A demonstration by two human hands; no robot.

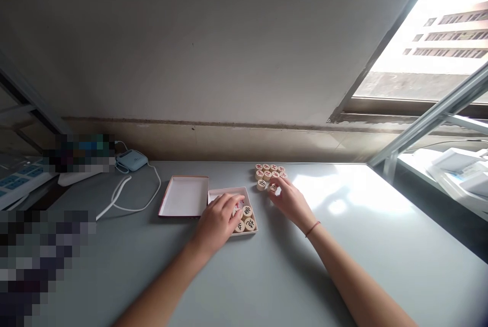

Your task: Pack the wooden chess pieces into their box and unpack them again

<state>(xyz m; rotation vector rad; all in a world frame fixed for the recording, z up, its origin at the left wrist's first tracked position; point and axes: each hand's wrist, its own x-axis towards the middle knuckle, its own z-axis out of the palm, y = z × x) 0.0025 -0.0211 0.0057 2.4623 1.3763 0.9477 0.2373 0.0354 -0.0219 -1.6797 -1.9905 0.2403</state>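
Observation:
My left hand (218, 216) reaches over a shallow white box (249, 200), its curved fingers apart from the thumb. Round wooden Chinese chess pieces with black characters lie in the box, one of them a piece (249, 224) at the near right corner. The hand covers the box's left part. My right hand (288, 201) pinches a Chinese chess piece (273, 187) at the table, just in front of rows of pieces with red characters (267, 174). Left of the pinched one sits a black-character piece (261, 184). Some of the rows' right end is behind my fingers.
A box lid (184, 196), white inside, lies left of the box on the grey table (244, 286). Farther left are a white cable (133, 210), a light blue device (132, 159) and a power strip (19, 179). A wall (198, 62) rises behind; metal bars (427, 123) stand right.

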